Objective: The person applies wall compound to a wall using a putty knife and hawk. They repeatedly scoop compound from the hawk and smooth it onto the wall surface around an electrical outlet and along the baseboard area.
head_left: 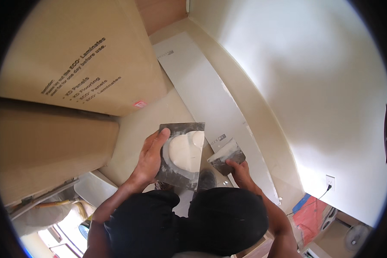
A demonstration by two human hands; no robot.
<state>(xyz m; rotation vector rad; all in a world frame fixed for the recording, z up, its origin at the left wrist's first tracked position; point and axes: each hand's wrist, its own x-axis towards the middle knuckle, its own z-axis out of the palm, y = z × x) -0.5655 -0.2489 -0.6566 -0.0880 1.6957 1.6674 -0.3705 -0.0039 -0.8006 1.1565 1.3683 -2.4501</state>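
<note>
Near the middle of the frame the left hand grips a flat grey metal plate along its left edge, thumb laid over the top face; a mound of white filler sits on the plate's upper half, with a smeared ring around it; just right of the plate the right hand is closed on a wide putty knife, its grey, smeared blade angled toward the plate's right edge, very near it; whether they touch I cannot tell; a large brown cardboard box fills the upper left; a long pale board lies on the floor along the white wall; a wall socket with a plugged cable sits at lower right.
</note>
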